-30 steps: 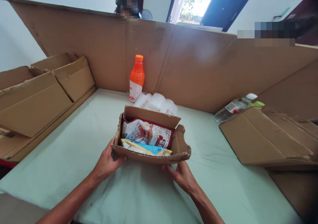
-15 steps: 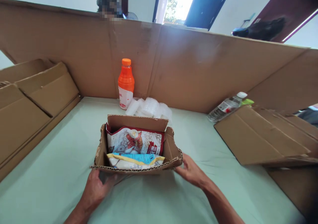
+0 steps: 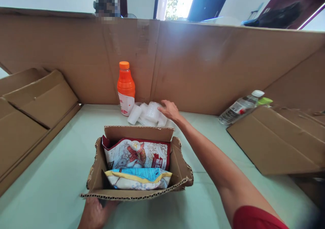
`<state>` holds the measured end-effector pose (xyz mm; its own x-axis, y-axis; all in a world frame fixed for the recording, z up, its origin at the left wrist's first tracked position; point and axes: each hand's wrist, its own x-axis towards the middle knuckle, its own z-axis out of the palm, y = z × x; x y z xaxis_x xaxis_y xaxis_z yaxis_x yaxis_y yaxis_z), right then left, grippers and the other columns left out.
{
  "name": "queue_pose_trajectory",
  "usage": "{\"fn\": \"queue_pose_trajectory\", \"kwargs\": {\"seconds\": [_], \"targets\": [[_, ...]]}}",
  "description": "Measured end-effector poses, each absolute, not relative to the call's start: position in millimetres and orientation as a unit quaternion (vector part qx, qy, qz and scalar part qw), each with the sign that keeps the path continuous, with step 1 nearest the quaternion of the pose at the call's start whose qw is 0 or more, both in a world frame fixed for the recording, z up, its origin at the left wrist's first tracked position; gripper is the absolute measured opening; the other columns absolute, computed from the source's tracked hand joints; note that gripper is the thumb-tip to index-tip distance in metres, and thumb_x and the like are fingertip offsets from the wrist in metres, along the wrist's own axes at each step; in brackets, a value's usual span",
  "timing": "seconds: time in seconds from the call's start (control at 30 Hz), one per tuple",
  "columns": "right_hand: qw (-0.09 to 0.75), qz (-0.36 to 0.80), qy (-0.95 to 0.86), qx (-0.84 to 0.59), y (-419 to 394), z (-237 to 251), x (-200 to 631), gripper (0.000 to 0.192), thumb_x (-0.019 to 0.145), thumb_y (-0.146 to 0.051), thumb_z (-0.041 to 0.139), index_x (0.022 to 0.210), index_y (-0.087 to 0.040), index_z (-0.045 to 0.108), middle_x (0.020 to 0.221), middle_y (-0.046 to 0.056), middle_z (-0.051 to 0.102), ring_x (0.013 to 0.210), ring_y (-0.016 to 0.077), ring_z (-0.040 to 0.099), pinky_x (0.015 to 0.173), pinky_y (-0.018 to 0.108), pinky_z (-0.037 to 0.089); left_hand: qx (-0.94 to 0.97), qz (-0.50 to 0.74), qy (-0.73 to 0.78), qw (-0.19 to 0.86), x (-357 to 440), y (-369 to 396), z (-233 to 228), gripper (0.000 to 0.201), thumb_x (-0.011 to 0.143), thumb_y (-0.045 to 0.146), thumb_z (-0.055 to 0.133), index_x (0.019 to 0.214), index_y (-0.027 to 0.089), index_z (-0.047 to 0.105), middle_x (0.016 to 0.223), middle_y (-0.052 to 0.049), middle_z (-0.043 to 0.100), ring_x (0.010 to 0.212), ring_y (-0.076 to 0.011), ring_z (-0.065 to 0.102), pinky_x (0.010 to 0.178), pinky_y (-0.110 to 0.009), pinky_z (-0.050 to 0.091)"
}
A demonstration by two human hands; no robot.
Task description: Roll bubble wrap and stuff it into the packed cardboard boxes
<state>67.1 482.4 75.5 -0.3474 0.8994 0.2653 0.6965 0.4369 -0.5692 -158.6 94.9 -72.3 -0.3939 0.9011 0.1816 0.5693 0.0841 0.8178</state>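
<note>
hand on the bubble wrap, hand under the box

my right hand (image 3: 170, 110) is stretched out across the table, fingers loosely spread and laid on the pile of clear bubble wrap (image 3: 149, 114); i cannot tell whether they have closed on any of it. the wrap lies at the foot of the tall cardboard wall (image 3: 203, 63), just beside the upright orange bottle (image 3: 125, 88).

my left hand (image 3: 95, 213) is at the near edge of the small cardboard box (image 3: 181, 168), fingers curled against its front wall and mostly hidden beneath it. the box sits open on the pale green table (image 3: 56, 175), close in front of me. inside it, a red and white snack bag (image 3: 138, 153) stands at the back, with a blue and yellow packet (image 3: 138, 178) in front, touching it.

to the right, a clear water bottle (image 3: 240, 106) leans on flattened cardboard (image 3: 274, 141). more folded cardboard (image 3: 33, 110) lies to the left.
</note>
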Motion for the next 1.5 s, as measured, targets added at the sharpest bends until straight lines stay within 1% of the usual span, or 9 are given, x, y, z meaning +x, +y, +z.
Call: {"fn": "queue_pose_trajectory", "kwargs": {"seconds": [0.13, 0.27, 0.47, 0.63, 0.93, 1.07, 1.17, 1.33, 1.5], "targets": [[0.313, 0.204, -0.784, -0.496, 496.0, 73.2, 49.0, 0.007, 0.081, -0.024, 0.070, 0.079, -0.017, 0.069, 0.094, 0.009, 0.073, 0.098, 0.0255, 0.064, 0.094, 0.041, 0.046, 0.511, 0.427, 0.723, 0.184, -162.1, 92.0, -80.1, 0.074, 0.078, 0.069, 0.062, 0.139, 0.027, 0.057, 0.117, -0.012, 0.072, 0.118, -0.0404, 0.062, 0.092, -0.054, 0.058], [0.392, 0.202, -0.772, -0.458, 471.6, 93.0, 58.5, 0.016, 0.088, -0.032, 0.061, 0.088, -0.017, 0.068, 0.102, 0.007, 0.072, 0.093, 0.0184, 0.063, 0.086, 0.032, 0.049, 0.481, 0.430, 0.745, 0.170, -157.7, 92.7, -82.4, 0.073, 0.077, 0.071, 0.061, 0.134, 0.026, 0.061, 0.106, -0.012, 0.074, 0.111, -0.0403, 0.066, 0.093, -0.056, 0.057], [0.512, 0.223, -0.711, -0.428, 405.1, 133.5, 126.4, 0.024, 0.084, -0.043, 0.065, 0.083, -0.019, 0.064, 0.079, 0.001, 0.065, 0.072, 0.0137, 0.057, 0.069, 0.028, 0.048, 0.476, 0.466, 0.726, 0.171, -151.2, 102.4, -72.9, 0.073, 0.075, 0.069, 0.064, 0.126, 0.017, 0.062, 0.108, -0.017, 0.071, 0.111, -0.0420, 0.065, 0.097, -0.060, 0.053], [0.486, 0.330, -0.636, -0.500, 332.8, 118.4, 191.8, 0.038, 0.068, -0.050, 0.076, 0.084, -0.019, 0.061, 0.073, -0.001, 0.061, 0.064, 0.0122, 0.053, 0.060, 0.026, 0.045, 0.491, 0.496, 0.693, 0.182, -152.3, 106.0, -57.2, 0.063, 0.078, 0.061, 0.066, 0.122, 0.016, 0.058, 0.115, -0.016, 0.067, 0.118, -0.0373, 0.062, 0.102, -0.054, 0.051], [0.429, 0.486, -0.464, -0.604, 155.1, 35.4, 260.2, 0.065, 0.069, -0.056, 0.077, 0.116, -0.017, 0.054, 0.065, -0.006, 0.051, 0.053, 0.0122, 0.048, 0.051, 0.025, 0.036, 0.474, 0.508, 0.684, 0.223, -153.7, 97.6, -21.7, 0.073, 0.077, 0.057, 0.067, 0.134, 0.015, 0.048, 0.125, -0.016, 0.061, 0.117, -0.0362, 0.061, 0.103, -0.054, 0.048], [0.448, 0.524, -0.417, -0.592, 115.2, 30.7, 260.3, 0.083, 0.072, -0.053, 0.078, 0.139, -0.018, 0.045, 0.069, -0.007, 0.051, 0.055, 0.0116, 0.046, 0.051, 0.024, 0.035, 0.491, 0.533, 0.680, 0.116, -137.2, 68.6, 0.8, 0.084, 0.082, 0.049, 0.067, 0.153, 0.020, 0.033, 0.146, -0.017, 0.049, 0.124, -0.0363, 0.056, 0.107, -0.058, 0.043], [0.463, 0.536, -0.399, -0.583, 100.4, 33.8, 254.3, 0.086, 0.073, -0.051, 0.080, 0.145, -0.019, 0.046, 0.070, -0.006, 0.051, 0.058, 0.0111, 0.045, 0.052, 0.023, 0.035, 0.557, 0.515, 0.652, 0.005, -113.1, 43.8, 7.2, 0.073, 0.085, 0.039, 0.067, 0.150, 0.021, 0.040, 0.142, -0.016, 0.053, 0.123, -0.0343, 0.057, 0.107, -0.054, 0.044], [0.449, 0.570, -0.363, -0.584, 79.7, 37.8, 244.7, 0.057, 0.066, -0.050, 0.086, 0.112, -0.018, 0.074, 0.074, -0.001, 0.058, 0.064, 0.0115, 0.047, 0.055, 0.022, 0.037, 0.747, 0.400, 0.531, 0.018, -65.2, 24.4, 3.8, 0.059, 0.089, 0.013, 0.056, 0.145, 0.022, 0.044, 0.145, -0.015, 0.051, 0.133, -0.0286, 0.050, 0.106, -0.045, 0.047], [0.430, 0.662, -0.287, -0.543, 47.7, 42.8, 235.4, 0.047, 0.063, -0.050, 0.089, 0.094, -0.018, 0.076, 0.073, 0.001, 0.059, 0.062, 0.0112, 0.048, 0.051, 0.021, 0.042, 0.831, 0.324, 0.438, 0.116, -27.7, 27.3, 8.2, 0.072, 0.080, 0.002, 0.051, 0.149, 0.021, 0.040, 0.158, -0.015, 0.038, 0.147, -0.0308, 0.033, 0.113, -0.050, 0.040]]}}
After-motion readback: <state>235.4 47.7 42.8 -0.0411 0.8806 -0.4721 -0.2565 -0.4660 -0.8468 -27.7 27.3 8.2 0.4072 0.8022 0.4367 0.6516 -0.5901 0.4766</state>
